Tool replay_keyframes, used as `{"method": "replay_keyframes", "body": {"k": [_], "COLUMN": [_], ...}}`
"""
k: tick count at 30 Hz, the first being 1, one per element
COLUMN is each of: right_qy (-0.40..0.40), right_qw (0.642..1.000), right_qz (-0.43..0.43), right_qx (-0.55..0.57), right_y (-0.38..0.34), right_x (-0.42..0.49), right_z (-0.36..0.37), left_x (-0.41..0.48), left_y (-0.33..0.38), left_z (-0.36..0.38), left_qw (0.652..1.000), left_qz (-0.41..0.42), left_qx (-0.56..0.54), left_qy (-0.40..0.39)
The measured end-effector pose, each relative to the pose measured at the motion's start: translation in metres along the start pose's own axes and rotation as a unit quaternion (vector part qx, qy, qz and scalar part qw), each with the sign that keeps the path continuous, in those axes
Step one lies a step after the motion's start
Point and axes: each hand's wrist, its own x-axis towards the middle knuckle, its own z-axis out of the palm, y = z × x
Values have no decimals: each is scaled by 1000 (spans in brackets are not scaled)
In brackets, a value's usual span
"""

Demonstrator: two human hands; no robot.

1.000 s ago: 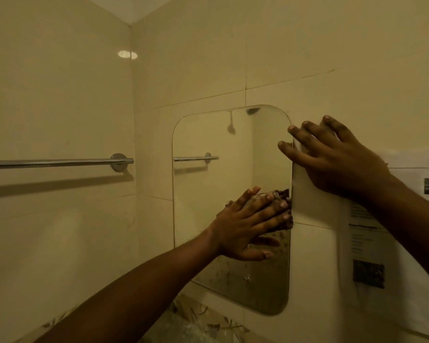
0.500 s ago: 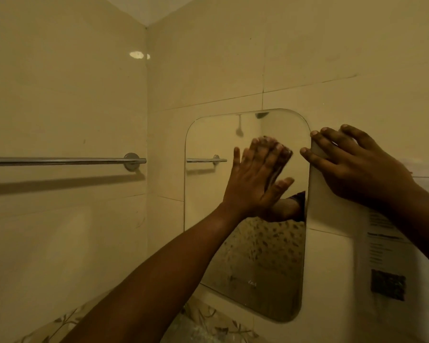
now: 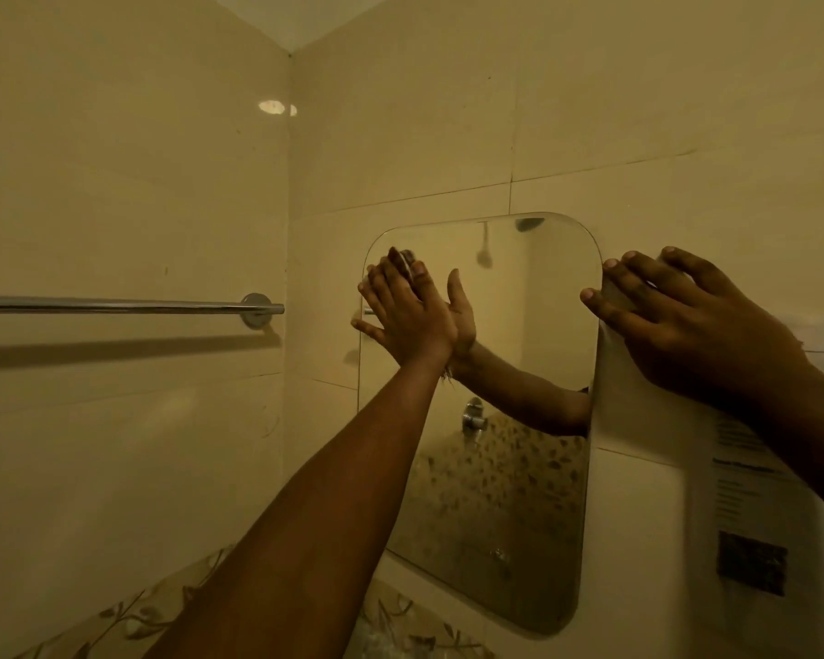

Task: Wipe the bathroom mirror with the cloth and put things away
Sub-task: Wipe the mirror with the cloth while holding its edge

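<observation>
Glass of the mirror point(image 3: 519, 325) under the flat left hand point(image 3: 407, 321): fingers straight and close together, thumb splayed toward 8 o'clock, nothing curled. Cloth point(image 3: 446, 376) trapped between palm and glass, almost wholly hidden, only a frayed tuft showing at the wrist, 5 o'clock of the hand. Hand up in the mirror's 10 o'clock corner, fingertips just inside the rounded top edge, thumb touching the left edge. Open glass from there toward 3 o'clock, and a longer run toward 5 and 6 o'clock down to the bottom edge.

At the mirror's 2 o'clock edge, right hand point(image 3: 676, 321) pressed flat with fingers spread and apart, holding nothing, resting on a printed paper sheet point(image 3: 638, 420); fingertips right at the mirror's rim, sheet's left edge lying along the mirror's right edge.

Well apart at 9 o'clock, a chrome towel rail point(image 3: 115, 305) on the adjoining tiled wall point(image 3: 115, 159), ending near the corner.
</observation>
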Motion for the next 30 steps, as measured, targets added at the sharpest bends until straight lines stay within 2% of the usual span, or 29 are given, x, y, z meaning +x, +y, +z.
{"method": "replay_keyframes", "body": {"k": [2, 4, 8, 15, 18, 21, 24, 30], "right_qy": [1, 2, 2, 15, 12, 13, 13, 21], "right_qw": [1000, 1000, 1000, 1000, 1000, 1000, 1000, 1000], "right_qz": [-1, -3, -6, -4, -2, 2, 4, 11], "right_qx": [1, 0, 1, 2, 3, 2, 8, 12], "right_y": [0, 0, 0, 1, 0, 1, 0, 1], "right_x": [0, 0, 1, 0, 0, 1, 0, -1], "right_z": [0, 0, -1, -1, 0, 1, 2, 4], "left_x": [-2, -1, -2, -28, -34, -35, -21, 49], "left_y": [-2, -8, -28, -63, -68, -76, -69, 2], "left_z": [-1, -4, -6, -10, -10, -12, -14, -11], "left_qw": [999, 993, 961, 929, 942, 979, 997, 998], "left_qz": [-41, -115, -275, -370, -336, -192, -67, 20], "left_qx": [-19, -32, -22, -23, 11, 61, 28, -46], "left_qy": [0, 0, -4, -17, -19, -28, -30, -38]}}
